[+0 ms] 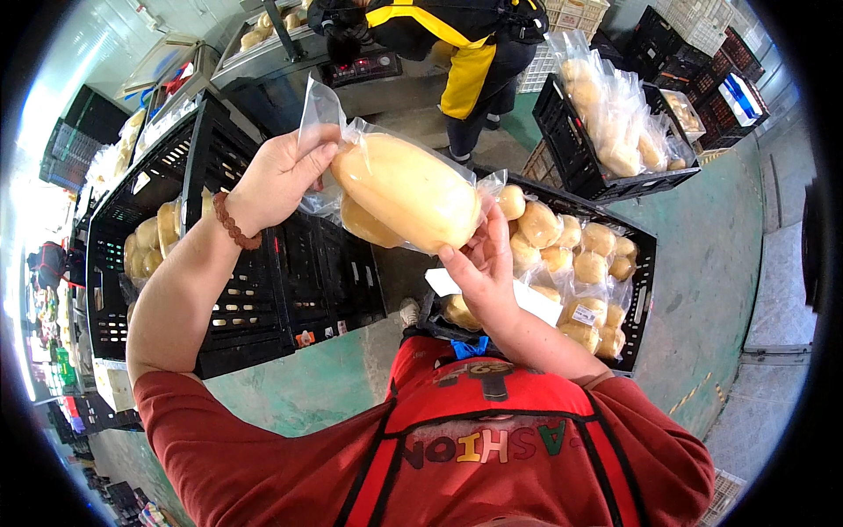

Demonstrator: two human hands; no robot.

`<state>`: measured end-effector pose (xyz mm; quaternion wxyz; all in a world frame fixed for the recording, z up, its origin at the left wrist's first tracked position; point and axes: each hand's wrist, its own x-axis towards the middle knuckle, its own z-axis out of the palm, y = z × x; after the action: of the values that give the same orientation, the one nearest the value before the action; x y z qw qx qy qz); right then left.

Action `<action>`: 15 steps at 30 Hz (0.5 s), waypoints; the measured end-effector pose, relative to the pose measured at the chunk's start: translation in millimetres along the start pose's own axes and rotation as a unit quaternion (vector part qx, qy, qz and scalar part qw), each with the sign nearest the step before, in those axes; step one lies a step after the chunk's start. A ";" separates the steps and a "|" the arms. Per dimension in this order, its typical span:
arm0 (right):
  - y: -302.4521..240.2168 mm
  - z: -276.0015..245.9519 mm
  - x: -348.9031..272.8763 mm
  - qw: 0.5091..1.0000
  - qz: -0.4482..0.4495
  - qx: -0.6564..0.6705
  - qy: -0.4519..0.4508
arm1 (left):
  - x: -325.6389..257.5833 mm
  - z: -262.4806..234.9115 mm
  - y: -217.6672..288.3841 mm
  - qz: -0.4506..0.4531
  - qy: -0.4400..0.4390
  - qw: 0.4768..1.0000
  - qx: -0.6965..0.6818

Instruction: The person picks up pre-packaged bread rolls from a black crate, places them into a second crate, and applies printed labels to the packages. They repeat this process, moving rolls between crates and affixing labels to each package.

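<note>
A clear plastic bag of smooth, pale yellow oblong pieces, perhaps peeled root vegetables, is held up in front of me. One large piece faces me, and part of another shows beneath it. My left hand is closed on the bag's loose upper left end, thumb pressing the film. Around the lower right end, my right hand grips the bag with its thumb in front; some of its fingers are hidden behind. Below my right hand, a black crate holds similar filled bags.
Black slatted crates stand at my left, some with packed bags. Another black crate of bags sits at the far right. Beyond, a person in black and yellow bends by a metal machine. White paper lies near my right wrist.
</note>
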<state>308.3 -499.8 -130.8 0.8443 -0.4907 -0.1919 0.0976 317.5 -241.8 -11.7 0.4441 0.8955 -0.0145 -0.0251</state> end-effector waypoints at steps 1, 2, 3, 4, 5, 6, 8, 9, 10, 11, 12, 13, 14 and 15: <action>-0.8 0.2 0.2 1.000 -0.001 -0.003 -0.002 | -0.5 0.3 0.1 0.011 -0.003 1.000 -0.003; -2.1 0.2 0.7 1.000 0.001 -0.008 -0.006 | -1.0 0.8 0.0 0.021 -0.006 1.000 -0.007; -3.7 0.1 1.3 1.000 0.003 -0.015 -0.010 | -1.4 1.1 0.1 0.032 -0.009 0.999 -0.010; -4.7 0.0 1.8 1.000 0.005 -0.021 -0.014 | -1.7 1.2 0.8 0.035 -0.013 0.999 -0.011; -4.8 0.0 2.0 1.000 0.007 -0.018 -0.015 | -2.0 1.1 2.1 0.037 -0.018 0.999 -0.012; -4.5 -0.1 2.0 1.000 0.009 -0.014 -0.017 | -2.2 1.1 3.4 0.040 -0.023 0.999 -0.013; -4.1 -0.1 1.8 1.000 0.010 -0.009 -0.018 | -2.7 1.6 5.7 0.038 -0.023 0.999 -0.007; -3.6 0.0 1.3 1.000 0.009 -0.007 -0.017 | -2.8 1.8 5.9 0.036 -0.023 0.999 -0.005; -3.3 0.1 1.0 1.000 0.007 -0.005 -0.015 | -2.7 1.9 5.6 0.040 -0.025 0.999 -0.004; -3.3 -0.2 1.2 1.000 0.005 -0.006 -0.018 | -2.4 2.0 5.1 0.044 -0.026 0.999 -0.002; -3.7 -0.4 1.4 1.000 0.003 -0.006 -0.022 | -2.7 2.0 4.6 0.047 -0.028 0.999 -0.001; -4.0 -0.3 1.6 1.000 0.001 -0.007 -0.025 | -3.2 2.3 5.0 0.047 -0.028 0.998 -0.003; -5.2 0.4 1.8 1.000 0.000 -0.006 -0.025 | -3.9 2.8 6.0 0.048 -0.028 0.998 -0.006; -7.3 1.4 2.1 1.000 -0.003 -0.005 -0.025 | -4.2 3.0 7.0 0.049 -0.028 0.998 -0.008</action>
<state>309.5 -501.6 -123.4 0.8368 -0.4922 -0.2149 0.1067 313.2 -248.3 -7.8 0.4514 0.8891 -0.0708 -0.0280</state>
